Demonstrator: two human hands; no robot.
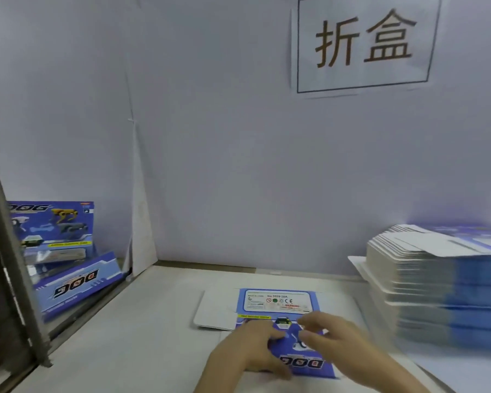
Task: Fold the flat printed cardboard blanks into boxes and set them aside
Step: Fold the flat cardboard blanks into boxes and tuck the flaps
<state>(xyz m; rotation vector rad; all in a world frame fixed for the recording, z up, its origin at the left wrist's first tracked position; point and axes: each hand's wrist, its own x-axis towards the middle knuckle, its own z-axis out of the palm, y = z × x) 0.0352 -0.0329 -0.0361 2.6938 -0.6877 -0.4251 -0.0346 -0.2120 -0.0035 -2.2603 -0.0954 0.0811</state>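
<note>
A flat blue printed cardboard blank [275, 303] lies on the white table in front of me, its white flap sticking out to the left. My left hand [247, 350] rests on the blank's near left part with fingers spread. My right hand [335, 341] hovers over or touches its near right part, fingers loosely bent; I cannot tell whether they pinch the card. A tall stack of flat blanks [437, 285] stands at the right. Two folded blue boxes sit at the left: one upright [54, 231], one lying tilted [77, 282] in front of it.
A white partition wall rises behind the table, with a paper sign [363, 43] bearing two characters at the upper right. A grey metal post [9, 251] slants down the left edge. The white table [142, 336] stretches between the boxes and the blank.
</note>
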